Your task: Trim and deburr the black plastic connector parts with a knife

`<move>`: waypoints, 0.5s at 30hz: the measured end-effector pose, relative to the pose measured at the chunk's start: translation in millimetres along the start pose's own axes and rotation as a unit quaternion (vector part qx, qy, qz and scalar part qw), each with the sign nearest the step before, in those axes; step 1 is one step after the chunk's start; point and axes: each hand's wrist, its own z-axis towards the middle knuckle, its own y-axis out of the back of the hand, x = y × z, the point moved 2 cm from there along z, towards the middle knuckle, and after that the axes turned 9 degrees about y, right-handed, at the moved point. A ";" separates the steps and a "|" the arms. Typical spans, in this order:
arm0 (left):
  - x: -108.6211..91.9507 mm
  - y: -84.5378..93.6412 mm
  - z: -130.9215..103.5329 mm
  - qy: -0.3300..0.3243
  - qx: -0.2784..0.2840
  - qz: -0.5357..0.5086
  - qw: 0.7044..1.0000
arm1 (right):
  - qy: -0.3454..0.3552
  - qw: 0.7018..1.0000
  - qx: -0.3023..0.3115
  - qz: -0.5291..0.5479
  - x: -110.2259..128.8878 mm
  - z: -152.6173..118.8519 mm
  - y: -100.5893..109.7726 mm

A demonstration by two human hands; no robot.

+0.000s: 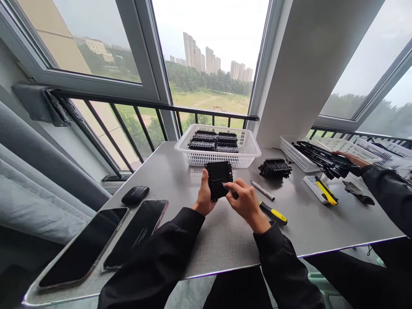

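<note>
The left hand (204, 197) grasps a black plastic panel (219, 171) above the table (225, 240), thumb along its left edge. Its long axis points away, toward the white basket (199, 159). The right hand's (245, 200) fingers pinch a partly hidden dark object (234, 194) at its lower right.

We get pale daylight through the window (209, 68), the sky (222, 21) blown white; wide-angle distortion stretches the table's near-left corner (35, 295).
</note>
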 end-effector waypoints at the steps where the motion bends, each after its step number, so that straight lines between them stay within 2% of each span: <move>1: 0.4 -0.3 -0.1 0.002 0.002 -0.002 1.000 | 0.004 1.000 0.001 0.009 0.3 0.0 -1.6; 5: 1.6 -2.7 -0.7 -0.005 0.010 -0.006 1.000 | 0.002 0.999 0.040 0.023 2.7 0.3 -6.9; 11: -1.3 -1.6 0.3 -0.034 -0.017 -0.001 0.999 | 0.017 0.994 0.087 0.067 5.8 0.6 -4.4; 13: -1.4 -1.9 0.4 -0.029 -0.010 0.009 0.999 | 0.010 0.995 0.087 0.056 4.9 0.3 -1.9; 15: -1.5 -3.1 0.0 -0.022 0.005 0.015 1.000 | -0.014 0.998 0.058 0.034 2.8 0.0 0.9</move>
